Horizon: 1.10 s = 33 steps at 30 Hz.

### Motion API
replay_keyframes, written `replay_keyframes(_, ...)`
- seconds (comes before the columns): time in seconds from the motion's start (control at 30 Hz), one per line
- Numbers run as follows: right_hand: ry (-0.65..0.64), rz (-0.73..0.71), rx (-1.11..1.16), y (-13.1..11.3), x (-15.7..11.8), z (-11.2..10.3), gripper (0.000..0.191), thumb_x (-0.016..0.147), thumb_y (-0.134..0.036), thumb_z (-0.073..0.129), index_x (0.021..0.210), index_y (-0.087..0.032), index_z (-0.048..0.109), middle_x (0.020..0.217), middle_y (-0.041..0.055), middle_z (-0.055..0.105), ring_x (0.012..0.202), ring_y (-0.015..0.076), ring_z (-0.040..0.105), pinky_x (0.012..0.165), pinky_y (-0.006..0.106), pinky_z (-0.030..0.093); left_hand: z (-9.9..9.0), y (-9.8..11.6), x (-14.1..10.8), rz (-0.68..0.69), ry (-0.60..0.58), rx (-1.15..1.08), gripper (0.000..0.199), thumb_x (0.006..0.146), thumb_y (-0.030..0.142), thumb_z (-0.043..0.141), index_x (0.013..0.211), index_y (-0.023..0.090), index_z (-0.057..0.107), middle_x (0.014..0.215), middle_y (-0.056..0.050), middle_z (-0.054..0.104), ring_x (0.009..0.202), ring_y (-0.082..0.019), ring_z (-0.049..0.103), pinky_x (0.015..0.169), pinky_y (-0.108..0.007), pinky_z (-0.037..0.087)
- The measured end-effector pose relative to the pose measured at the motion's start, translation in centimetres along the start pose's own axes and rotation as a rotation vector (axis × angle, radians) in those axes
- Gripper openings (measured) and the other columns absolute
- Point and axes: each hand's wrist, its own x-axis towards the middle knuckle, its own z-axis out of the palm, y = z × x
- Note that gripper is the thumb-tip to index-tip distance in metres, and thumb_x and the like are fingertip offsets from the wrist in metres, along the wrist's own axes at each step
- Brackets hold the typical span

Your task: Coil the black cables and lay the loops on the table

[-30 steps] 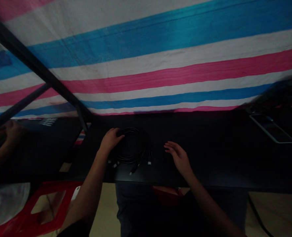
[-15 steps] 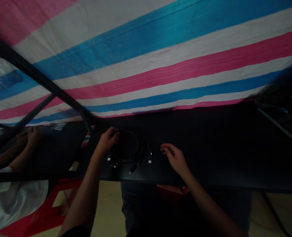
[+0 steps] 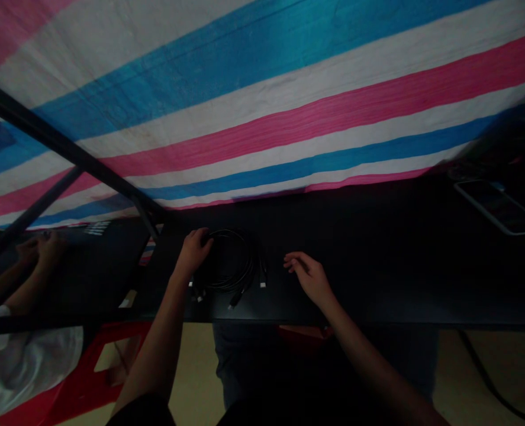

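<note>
Black cables (image 3: 247, 273) lie in a round coil on the black tabletop (image 3: 377, 260). Their ends point toward me, and a pale metal plug (image 3: 263, 284) shows on the right side. At the coil's upper left is my left hand (image 3: 195, 249), its thumb and fingers closed around the edge of the loops; the exact grip is dim. My right hand (image 3: 309, 275) hovers to the right of the coil, apart from it, with loosely bent, parted fingers and nothing in them.
A phone (image 3: 502, 206) lies at the far right. Striped sheeting (image 3: 262, 142) hangs behind the table, and a dark metal frame (image 3: 67, 145) slants down at the left. Another person's hands (image 3: 44, 248) are over the neighbouring table, near a red stool (image 3: 97, 373).
The view has shifted slightly. Both hands stay almost where they were around the coil, and the right hand's fingers are bent a little differently.
</note>
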Motion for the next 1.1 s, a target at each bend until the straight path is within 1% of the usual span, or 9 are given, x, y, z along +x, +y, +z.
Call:
replay_keyframes(0.2,0.009,-0.008,-0.020,0.3,-0.1,0.0,0.023,0.094,-0.036,0.055,0.099,-0.020,0.070,0.096,0.0095,0.074,0.078,0.0210,0.070,0.070,0.037,0.057,0.4,-0.3,-1.7,-0.044,0.068,0.045,0.030,0.087,0.039,0.057,0.100,0.016,0.071,0.102,-0.016,0.071,0.097,-0.032,0.067,0.092,-0.045,0.052)
replay_keyframes(0.37,0.017,-0.030,-0.081,0.1,-0.1,0.0,0.025,0.094,-0.037,0.053,0.099,-0.019,0.070,0.094,0.0097,0.075,0.076,0.0211,0.070,0.069,0.037,0.057,-0.4,1.3,-1.9,-0.060,0.200,-0.049,0.030,0.091,0.038,0.050,0.100,0.017,0.069,0.109,-0.016,0.072,0.106,-0.033,0.066,0.098,-0.044,0.048)
replay_keyframes(0.53,0.026,-0.048,-0.134,0.1,-0.3,0.1,0.023,0.094,-0.036,0.054,0.098,-0.020,0.071,0.090,0.0087,0.074,0.074,0.0212,0.069,0.067,0.036,0.056,-2.4,2.7,-2.3,-0.134,0.184,-0.240,0.026,0.090,0.038,0.050,0.101,0.021,0.066,0.080,-0.004,0.071,0.069,-0.021,0.068,0.065,-0.030,0.051)
replay_keyframes(0.67,0.021,-0.046,-0.150,0.3,-0.4,0.2,0.021,0.093,-0.035,0.058,0.097,-0.021,0.072,0.090,0.0080,0.073,0.078,0.0222,0.069,0.069,0.036,0.056,-5.5,4.6,-3.6,-0.269,0.204,-0.610,0.032,0.075,0.043,0.067,0.096,0.019,0.067,0.075,-0.001,0.066,0.060,-0.015,0.057,0.053,-0.024,0.043)
replay_keyframes(0.77,0.021,-0.038,-0.155,0.6,-0.3,0.3,0.022,0.092,-0.037,0.059,0.097,-0.020,0.072,0.091,0.0085,0.073,0.078,0.0227,0.069,0.070,0.036,0.056,-8.2,6.3,-4.8,-0.375,0.083,-0.904,0.050,0.067,0.048,0.078,0.105,0.018,0.067,0.060,0.007,0.048,0.046,-0.009,0.040,0.043,-0.019,0.029)
replay_keyframes(0.83,0.030,-0.034,-0.154,0.8,-0.2,0.4,0.025,0.094,-0.040,0.056,0.099,-0.020,0.070,0.092,0.0094,0.073,0.078,0.0229,0.070,0.068,0.036,0.056,-9.7,7.3,-5.6,-0.387,-0.028,-0.986,0.055,0.067,0.049,0.081,0.109,0.017,0.068,0.056,0.009,0.042,0.043,-0.007,0.034,0.042,-0.017,0.024)
replay_keyframes(0.97,0.029,-0.055,-0.153,0.4,0.1,1.0,0.030,0.094,-0.046,0.058,0.106,-0.021,0.070,0.104,0.0116,0.073,0.095,0.0262,0.070,0.082,0.041,0.058,-11.3,9.6,-6.3,-0.310,-0.147,-0.955,0.048,0.069,0.044,0.082,0.108,0.018,0.073,0.059,0.003,0.055,0.043,-0.009,0.042,0.039,-0.018,0.025)
replay_keyframes(1.03,0.018,-0.091,-0.124,-0.6,0.3,1.9,0.036,0.095,-0.049,0.058,0.120,-0.024,0.068,0.125,0.0126,0.069,0.117,0.0283,0.065,0.099,0.045,0.053,-11.7,11.0,-6.3,-0.267,-0.184,-0.964,0.041,0.069,0.041,0.082,0.104,0.020,0.076,0.065,-0.002,0.063,0.044,-0.011,0.046,0.037,-0.019,0.029)
replay_keyframes(1.1,-0.046,-0.150,-0.048,-2.0,0.7,3.0,0.049,0.096,-0.054,0.056,0.138,-0.029,0.059,0.149,0.0118,0.055,0.138,0.0291,0.051,0.113,0.050,0.042,-12.0,12.5,-6.2,-0.215,-0.216,-0.963,0.036,0.069,0.038,0.082,0.100,0.021,0.078,0.068,-0.003,0.067,0.044,-0.011,0.048,0.036,-0.019,0.031)
